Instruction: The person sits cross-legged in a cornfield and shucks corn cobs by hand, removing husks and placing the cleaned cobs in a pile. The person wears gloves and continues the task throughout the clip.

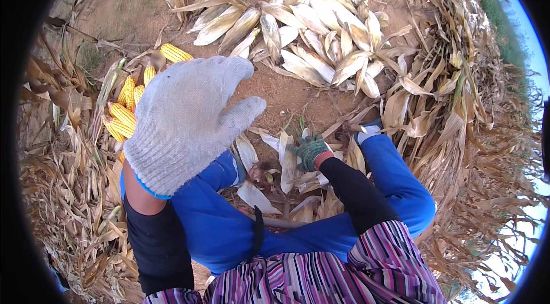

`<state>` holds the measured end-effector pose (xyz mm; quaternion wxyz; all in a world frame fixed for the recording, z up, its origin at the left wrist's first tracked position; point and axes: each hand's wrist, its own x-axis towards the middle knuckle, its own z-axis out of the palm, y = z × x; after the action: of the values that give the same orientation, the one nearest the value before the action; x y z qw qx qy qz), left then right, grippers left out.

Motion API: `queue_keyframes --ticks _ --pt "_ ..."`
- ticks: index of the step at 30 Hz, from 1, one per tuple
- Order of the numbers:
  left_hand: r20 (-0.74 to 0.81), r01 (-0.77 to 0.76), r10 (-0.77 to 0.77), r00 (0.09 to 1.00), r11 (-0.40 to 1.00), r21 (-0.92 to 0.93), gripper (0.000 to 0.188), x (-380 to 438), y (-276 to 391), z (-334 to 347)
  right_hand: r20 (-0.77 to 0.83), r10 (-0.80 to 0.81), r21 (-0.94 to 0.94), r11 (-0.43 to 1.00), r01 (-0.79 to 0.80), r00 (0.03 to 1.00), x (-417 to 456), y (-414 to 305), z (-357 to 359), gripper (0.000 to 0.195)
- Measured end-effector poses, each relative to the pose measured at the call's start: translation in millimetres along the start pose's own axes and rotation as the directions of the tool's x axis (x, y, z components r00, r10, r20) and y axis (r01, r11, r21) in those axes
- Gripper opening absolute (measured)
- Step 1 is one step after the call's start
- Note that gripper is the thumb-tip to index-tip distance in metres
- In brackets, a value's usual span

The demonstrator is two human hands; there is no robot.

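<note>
My left hand (184,110), in a pale knitted work glove, is raised close to the camera. Its thumb stands apart from the fingers, with nothing seen in its grasp; the far side is hidden. Beside it, partly covered by it, are several husked yellow corn ears (122,117), with another yellow ear (176,53) just above the glove. Low between my feet, my right hand (311,151), in a green knitted glove, reaches into loose pale corn husks (288,166). Its fingers touch the husks, but whether they grip anything cannot be made out.
Beyond my feet, a heap of corn ears in dry husks (318,25) covers the reddish soil (275,89). Dry corn stalks and leaves (447,102) pile up at the right, with more stalks (81,183) at the left. My legs in blue trousers (395,183) frame the husks.
</note>
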<state>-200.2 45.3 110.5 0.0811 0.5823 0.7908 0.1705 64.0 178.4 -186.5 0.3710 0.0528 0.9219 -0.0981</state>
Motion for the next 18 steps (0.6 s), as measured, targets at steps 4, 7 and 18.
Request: queue_keyframes --ticks 4,7,18 --pt "-0.013 -0.033 0.033 0.999 0.999 0.02 0.037 -0.6 4.4 -7.7 0.677 -0.247 0.283 0.957 0.064 0.694 -111.0 26.5 91.9 0.088" --pt "0.17 -0.134 0.13 0.977 0.991 0.015 0.035 7.8 17.2 -3.1 0.832 -0.337 0.369 0.929 0.013 0.44 -164.4 26.8 125.9 0.072" --pt "0.28 -0.378 0.431 0.857 0.898 -0.226 0.018 -20.4 68.3 59.3 -0.254 0.073 0.666 0.736 0.12 0.965 71.1 -11.1 -84.9 0.035"
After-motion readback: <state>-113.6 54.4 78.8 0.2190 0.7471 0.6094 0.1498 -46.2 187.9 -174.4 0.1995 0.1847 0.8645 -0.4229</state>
